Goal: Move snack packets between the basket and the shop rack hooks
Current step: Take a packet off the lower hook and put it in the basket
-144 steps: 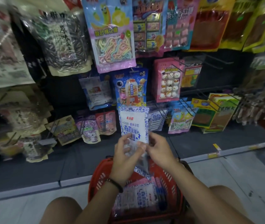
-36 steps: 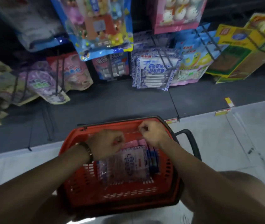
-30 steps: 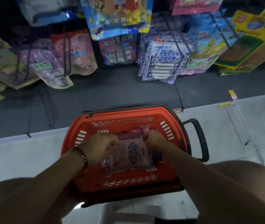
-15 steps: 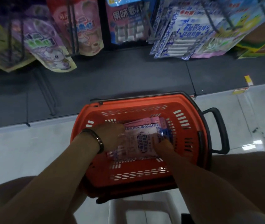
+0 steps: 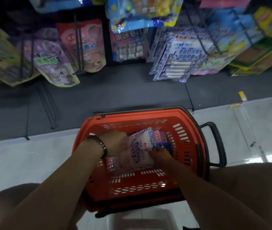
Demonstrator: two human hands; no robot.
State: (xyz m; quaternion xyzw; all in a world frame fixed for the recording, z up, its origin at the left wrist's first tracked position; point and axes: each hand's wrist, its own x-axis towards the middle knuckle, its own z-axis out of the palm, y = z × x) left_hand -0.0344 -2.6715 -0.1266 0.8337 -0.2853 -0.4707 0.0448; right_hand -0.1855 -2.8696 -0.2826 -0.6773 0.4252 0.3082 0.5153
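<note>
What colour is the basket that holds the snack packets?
Orange-red, with a black handle; the basket shows in the head view, the only view.

- The basket point(image 5: 186, 130) sits on the floor point(image 5: 15, 163) before the rack point(image 5: 115, 90).
- Both hands are in the basket: left hand point(image 5: 115, 143) left of a packet point(image 5: 140, 150), right hand point(image 5: 161, 154) at its right edge.
- More packets point(image 5: 161, 140) lie under it.
- Hung packets point(image 5: 178, 58) hang behind the basket.
</note>
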